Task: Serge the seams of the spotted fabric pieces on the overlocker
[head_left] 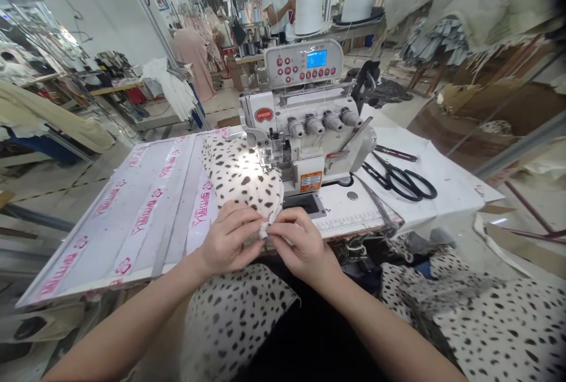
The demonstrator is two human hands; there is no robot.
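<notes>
White fabric with dark spots (243, 181) runs from under the lit needle area of an overlock sewing machine (309, 128) toward me and hangs over the table's front edge. My left hand (234, 234) pinches the fabric's edge between thumb and fingers. Close beside it, my right hand (298, 240) is closed on the same edge, fingertips nearly touching the left ones. A small bunched bit of the fabric shows between the fingertips. Both hands are just in front of the machine bed, at the table's front edge.
Black scissors (404, 181) lie right of the machine, near a dark slim tool (395, 153). A plastic-covered table extension (145, 205) stretches left. More spotted fabric (499, 317) is heaped at lower right. Thread cones (309, 2) stand behind the machine; a person (276, 7) is farther back.
</notes>
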